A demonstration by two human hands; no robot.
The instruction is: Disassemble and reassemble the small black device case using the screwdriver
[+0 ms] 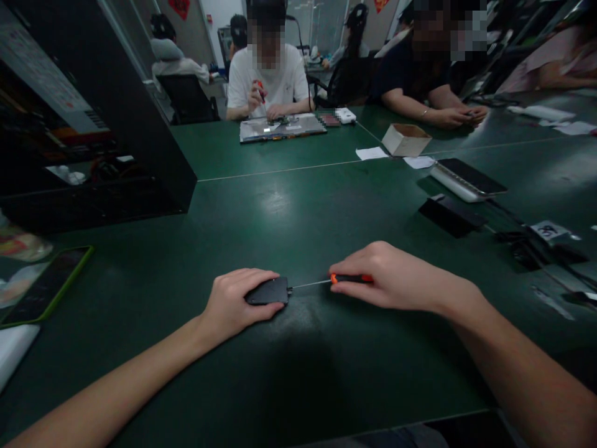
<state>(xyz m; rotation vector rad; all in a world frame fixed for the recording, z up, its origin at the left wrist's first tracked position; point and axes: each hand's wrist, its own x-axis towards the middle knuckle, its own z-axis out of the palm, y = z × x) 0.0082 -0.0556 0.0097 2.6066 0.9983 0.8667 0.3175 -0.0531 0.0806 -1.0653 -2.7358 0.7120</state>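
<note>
My left hand (pixel 236 302) lies over a small flat black device (pixel 268 291) on the green table (pixel 289 211), its fingers curled round it and pressing it down. My right hand (pixel 394 277) is closed on a screwdriver (pixel 347 279) with a black and orange handle. The thin metal shaft runs left and its tip meets the right edge of the black device. Both forearms reach in from the bottom of the view.
A phone in a green case (pixel 44 286) lies at the left. A tall black cabinet (pixel 107 118) stands at the back left. Black devices (pixel 450 214), a white one, cables and a cardboard box (pixel 405 139) lie at the right. Other people sit across the table.
</note>
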